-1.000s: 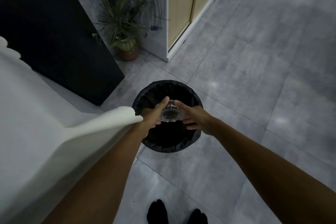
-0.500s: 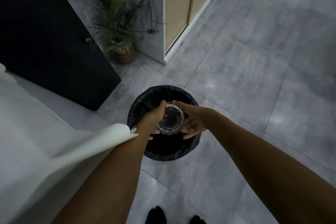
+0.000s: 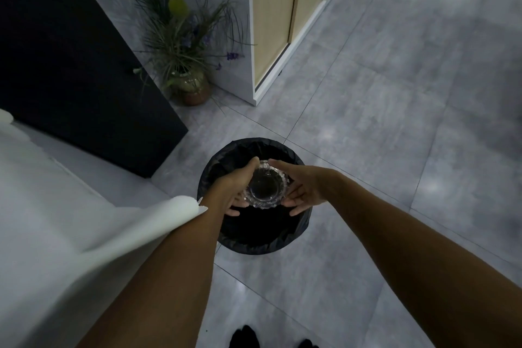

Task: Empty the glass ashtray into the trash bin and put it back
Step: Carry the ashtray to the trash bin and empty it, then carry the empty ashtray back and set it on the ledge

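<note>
ashtray [image 3: 266,188] now tipped toward camera; clear glass, scalloped rim.

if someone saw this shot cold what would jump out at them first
Most likely the glass ashtray at the centre, gripped on either side by the left hand and right hand directly over the black-lined trash bin on the grey tile floor. Next, the potted plant in the corner at upper left, beside the dark panel.

Clear scalloped glass ashtray [image 3: 266,188] held above black-lined round trash bin [image 3: 255,243], facing camera.
</note>
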Available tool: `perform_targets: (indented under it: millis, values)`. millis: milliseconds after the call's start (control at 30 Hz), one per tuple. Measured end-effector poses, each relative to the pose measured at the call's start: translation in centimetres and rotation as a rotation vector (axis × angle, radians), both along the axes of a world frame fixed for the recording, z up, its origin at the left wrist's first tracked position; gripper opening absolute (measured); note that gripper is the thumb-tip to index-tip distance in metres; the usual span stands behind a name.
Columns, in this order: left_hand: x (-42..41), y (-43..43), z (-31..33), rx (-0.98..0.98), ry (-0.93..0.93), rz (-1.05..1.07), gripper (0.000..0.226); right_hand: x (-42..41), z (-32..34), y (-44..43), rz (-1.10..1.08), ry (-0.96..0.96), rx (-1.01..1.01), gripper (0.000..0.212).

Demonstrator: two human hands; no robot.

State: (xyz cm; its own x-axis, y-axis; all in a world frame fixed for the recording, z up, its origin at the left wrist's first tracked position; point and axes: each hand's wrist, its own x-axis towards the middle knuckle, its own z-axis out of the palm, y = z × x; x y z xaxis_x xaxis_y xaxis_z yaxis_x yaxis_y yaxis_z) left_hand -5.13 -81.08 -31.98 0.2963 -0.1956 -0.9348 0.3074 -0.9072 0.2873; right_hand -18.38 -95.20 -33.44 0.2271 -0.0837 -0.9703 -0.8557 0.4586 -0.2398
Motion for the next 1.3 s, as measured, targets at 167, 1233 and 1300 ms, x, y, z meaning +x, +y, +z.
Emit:
perform_targets:
  millis: [167,1233,1300]
  values:
    - [-0.1,1.2,1.4,-0.294,0.151,0.066,0.074,-2.8,1.5,-1.1,0.022,-0.213,-0.044,0.073]
    - [-6.0,3.7,26.3,-0.725,-0.438,-0.057,0.112,-8.5,28.6,-0.1,0.561,-0.798,-1.119,0.096]
    - [-5.9,4.1,31.1,-0.755,-0.466,-0.048,0.113,-7.9,33.4,0.1,0.577,-0.812,-1.155,0.095]
